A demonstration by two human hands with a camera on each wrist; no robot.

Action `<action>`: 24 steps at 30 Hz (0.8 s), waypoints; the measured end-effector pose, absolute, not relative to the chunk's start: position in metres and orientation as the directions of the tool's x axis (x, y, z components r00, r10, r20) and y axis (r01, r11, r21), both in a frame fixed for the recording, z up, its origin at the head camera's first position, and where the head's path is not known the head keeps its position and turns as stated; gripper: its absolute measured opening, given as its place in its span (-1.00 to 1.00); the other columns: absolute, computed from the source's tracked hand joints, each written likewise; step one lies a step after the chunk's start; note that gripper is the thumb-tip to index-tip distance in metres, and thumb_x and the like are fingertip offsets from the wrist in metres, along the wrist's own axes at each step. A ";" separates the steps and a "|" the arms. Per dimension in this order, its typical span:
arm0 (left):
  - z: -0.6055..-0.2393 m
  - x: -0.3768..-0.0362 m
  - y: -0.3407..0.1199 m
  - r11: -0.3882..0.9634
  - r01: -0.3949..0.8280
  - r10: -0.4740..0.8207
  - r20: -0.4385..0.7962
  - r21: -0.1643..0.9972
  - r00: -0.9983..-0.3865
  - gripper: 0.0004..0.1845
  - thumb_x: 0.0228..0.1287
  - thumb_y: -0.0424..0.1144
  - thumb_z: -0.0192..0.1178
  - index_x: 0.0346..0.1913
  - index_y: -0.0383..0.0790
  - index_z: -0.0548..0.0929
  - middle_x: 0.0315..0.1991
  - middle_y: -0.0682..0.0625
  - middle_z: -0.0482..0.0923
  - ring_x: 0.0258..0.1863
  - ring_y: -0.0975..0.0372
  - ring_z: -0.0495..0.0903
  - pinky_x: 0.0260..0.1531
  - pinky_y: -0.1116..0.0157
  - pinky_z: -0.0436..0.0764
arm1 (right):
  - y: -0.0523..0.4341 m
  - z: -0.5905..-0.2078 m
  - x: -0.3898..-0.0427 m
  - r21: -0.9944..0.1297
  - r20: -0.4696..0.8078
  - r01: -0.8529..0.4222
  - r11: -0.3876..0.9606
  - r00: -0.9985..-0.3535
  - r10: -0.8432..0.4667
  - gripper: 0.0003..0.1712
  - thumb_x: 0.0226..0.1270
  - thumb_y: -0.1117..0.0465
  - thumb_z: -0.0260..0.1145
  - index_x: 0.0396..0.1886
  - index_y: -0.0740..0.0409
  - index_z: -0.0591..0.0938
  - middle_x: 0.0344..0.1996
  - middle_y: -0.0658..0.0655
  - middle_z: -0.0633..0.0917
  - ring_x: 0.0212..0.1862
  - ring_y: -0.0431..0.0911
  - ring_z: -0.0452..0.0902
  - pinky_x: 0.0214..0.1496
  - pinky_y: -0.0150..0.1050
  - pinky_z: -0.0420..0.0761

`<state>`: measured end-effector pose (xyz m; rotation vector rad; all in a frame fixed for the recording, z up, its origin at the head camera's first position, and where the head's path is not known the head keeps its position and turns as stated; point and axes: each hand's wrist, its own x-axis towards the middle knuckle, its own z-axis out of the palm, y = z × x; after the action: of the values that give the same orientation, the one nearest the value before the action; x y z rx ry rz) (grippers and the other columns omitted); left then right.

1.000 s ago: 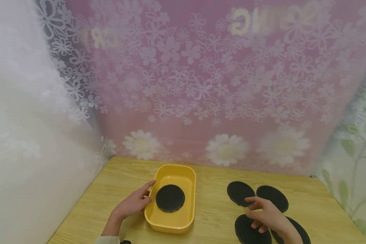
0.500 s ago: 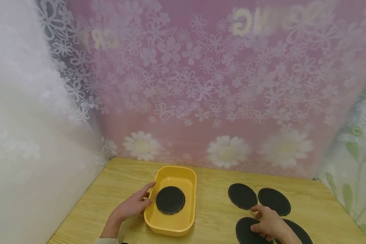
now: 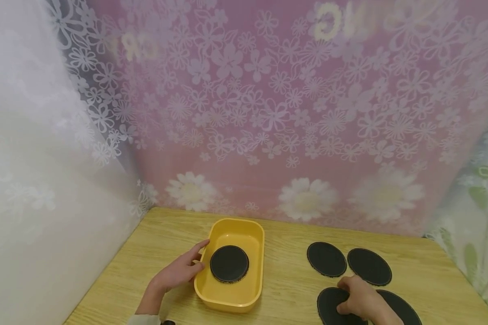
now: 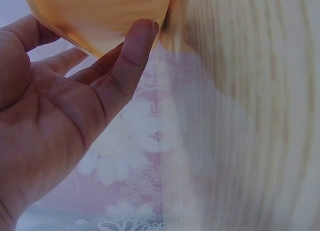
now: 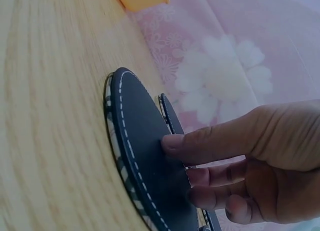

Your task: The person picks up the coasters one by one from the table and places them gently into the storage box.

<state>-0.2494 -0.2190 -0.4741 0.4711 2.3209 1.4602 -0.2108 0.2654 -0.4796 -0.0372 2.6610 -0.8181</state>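
A yellow tray (image 3: 258, 253) stands on the wooden table (image 3: 284, 280) with one black round disc (image 3: 229, 263) lying flat inside. My left hand (image 3: 179, 272) rests against the tray's left wall with straight fingers. In the left wrist view that hand (image 4: 75, 106) touches the tray's underside edge (image 4: 100, 16). My right hand (image 3: 359, 300) sits on the near-left black disc (image 3: 329, 304), its fingers curled with their tips on the disc's top face. The right wrist view shows these fingers (image 5: 210, 146) on the stitched disc (image 5: 145, 156).
Three more black discs lie around the right hand: two behind it (image 3: 326, 259) (image 3: 369, 266) and one partly under the wrist (image 3: 402, 309). Flowered curtains close off the table at the back and on both sides. Bare wood lies between tray and discs.
My right hand has come down and back from above the discs onto the near-left disc, and its fingers have curled. The left hand and the tray have stayed in place.
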 end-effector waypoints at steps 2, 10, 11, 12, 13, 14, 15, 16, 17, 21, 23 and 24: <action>-0.473 -0.249 -0.219 0.411 0.087 0.458 -0.123 0.908 -0.880 -0.32 0.53 -0.27 -0.03 0.60 -0.03 0.01 0.15 -0.31 0.41 -0.58 0.17 0.36 -0.46 0.20 0.50 | 0.264 -0.478 -0.210 -0.540 -0.320 0.070 0.838 -0.939 -0.128 -0.40 -0.09 0.29 0.63 -0.03 0.44 0.62 -0.11 0.26 0.69 -0.05 0.22 0.61 -0.07 0.05 0.62; -0.472 -0.249 -0.217 0.417 0.091 0.457 -0.122 0.904 -0.881 -0.32 0.54 -0.27 -0.04 0.61 -0.04 0.00 0.17 -0.34 0.40 -0.52 0.17 0.40 -0.41 0.17 0.51 | 0.266 -0.480 -0.210 -0.543 -0.303 0.060 0.837 -0.944 -0.130 -0.47 -0.09 0.29 0.63 -0.10 0.36 0.62 -0.13 0.17 0.69 -0.01 0.24 0.58 0.01 0.10 0.57; -0.472 -0.249 -0.217 0.417 0.090 0.457 -0.123 0.905 -0.881 -0.32 0.54 -0.27 -0.04 0.61 -0.04 -0.01 0.17 -0.34 0.39 -0.52 0.17 0.39 -0.41 0.17 0.51 | 0.267 -0.480 -0.211 -0.545 -0.301 0.057 0.836 -0.944 -0.132 -0.47 -0.09 0.29 0.63 -0.10 0.36 0.62 -0.12 0.17 0.68 0.01 0.25 0.58 0.03 0.10 0.57; -0.472 -0.249 -0.217 0.415 0.089 0.459 -0.124 0.905 -0.880 -0.32 0.54 -0.27 -0.04 0.61 -0.04 -0.01 0.18 -0.34 0.38 -0.52 0.17 0.40 -0.40 0.17 0.51 | 0.268 -0.481 -0.211 -0.547 -0.299 0.053 0.836 -0.945 -0.136 -0.46 -0.09 0.28 0.63 -0.10 0.35 0.61 -0.12 0.17 0.68 0.01 0.25 0.57 0.03 0.11 0.56; -0.472 -0.249 -0.217 0.413 0.087 0.461 -0.125 0.907 -0.878 -0.32 0.54 -0.27 -0.05 0.61 -0.04 -0.02 0.19 -0.35 0.38 -0.50 0.17 0.41 -0.39 0.17 0.52 | 0.269 -0.482 -0.211 -0.555 -0.297 0.058 0.830 -0.945 -0.133 -0.46 -0.10 0.28 0.64 -0.11 0.34 0.61 -0.12 0.16 0.67 0.02 0.25 0.56 0.05 0.11 0.56; -0.472 -0.249 -0.217 0.410 0.086 0.463 -0.126 0.908 -0.877 -0.32 0.54 -0.27 -0.05 0.61 -0.05 -0.02 0.19 -0.35 0.37 -0.48 0.16 0.43 -0.37 0.17 0.52 | 0.269 -0.482 -0.211 -0.562 -0.295 0.055 0.825 -0.946 -0.138 -0.47 -0.10 0.28 0.63 -0.11 0.34 0.60 -0.12 0.16 0.66 0.02 0.25 0.56 0.05 0.11 0.56; -0.471 -0.249 -0.217 0.408 0.085 0.466 -0.127 0.909 -0.876 -0.32 0.54 -0.27 -0.05 0.61 -0.05 -0.03 0.19 -0.35 0.37 -0.46 0.15 0.44 -0.35 0.17 0.53 | 0.270 -0.483 -0.211 -0.567 -0.291 0.052 0.822 -0.946 -0.141 -0.47 -0.10 0.28 0.63 -0.12 0.33 0.60 -0.12 0.15 0.65 0.02 0.24 0.55 0.06 0.10 0.55; -0.471 -0.250 -0.217 0.407 0.085 0.468 -0.128 0.910 -0.874 -0.32 0.54 -0.27 -0.06 0.61 -0.06 -0.03 0.19 -0.36 0.36 -0.44 0.13 0.46 -0.33 0.18 0.53 | 0.271 -0.484 -0.211 -0.574 -0.287 0.049 0.817 -0.947 -0.145 -0.47 -0.10 0.29 0.63 -0.12 0.32 0.59 -0.12 0.15 0.64 0.02 0.23 0.54 0.06 0.10 0.55; -0.471 -0.250 -0.217 0.406 0.085 0.470 -0.128 0.910 -0.873 -0.32 0.54 -0.27 -0.06 0.61 -0.06 -0.04 0.19 -0.36 0.36 -0.41 0.12 0.48 -0.32 0.18 0.53 | 0.271 -0.484 -0.211 -0.583 -0.285 0.049 0.811 -0.947 -0.147 -0.48 -0.10 0.29 0.63 -0.13 0.31 0.58 -0.12 0.16 0.63 0.02 0.21 0.53 0.06 0.10 0.55; -0.470 -0.249 -0.217 0.410 0.091 0.474 -0.127 0.907 -0.872 -0.32 0.55 -0.27 -0.07 0.61 -0.09 -0.05 0.20 -0.37 0.36 -0.32 0.08 0.53 -0.27 0.19 0.53 | 0.272 -0.485 -0.210 -0.607 -0.273 0.035 0.794 -0.947 -0.168 -0.48 -0.10 0.29 0.63 -0.16 0.25 0.55 -0.16 0.17 0.54 -0.07 0.09 0.48 0.00 0.08 0.53; -0.470 -0.249 -0.217 0.412 0.089 0.473 -0.130 0.907 -0.871 -0.32 0.55 -0.27 -0.07 0.61 -0.09 -0.05 0.19 -0.37 0.36 -0.32 0.08 0.52 -0.27 0.18 0.53 | 0.273 -0.485 -0.209 -0.617 -0.271 0.028 0.787 -0.946 -0.180 -0.48 -0.10 0.28 0.63 -0.16 0.23 0.53 -0.18 0.16 0.50 -0.11 0.05 0.46 -0.02 0.07 0.52; -0.470 -0.249 -0.217 0.413 0.089 0.473 -0.130 0.907 -0.871 -0.32 0.55 -0.27 -0.07 0.61 -0.09 -0.05 0.19 -0.37 0.36 -0.31 0.08 0.52 -0.26 0.18 0.53 | 0.273 -0.485 -0.209 -0.621 -0.270 0.022 0.784 -0.944 -0.188 -0.48 -0.10 0.27 0.63 -0.16 0.22 0.53 -0.19 0.16 0.49 -0.13 0.03 0.45 -0.03 0.06 0.52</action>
<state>-0.2486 -0.2169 -0.4702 0.4826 2.3068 1.4473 -0.2090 0.2732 -0.4848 -0.1274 2.6578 -0.9310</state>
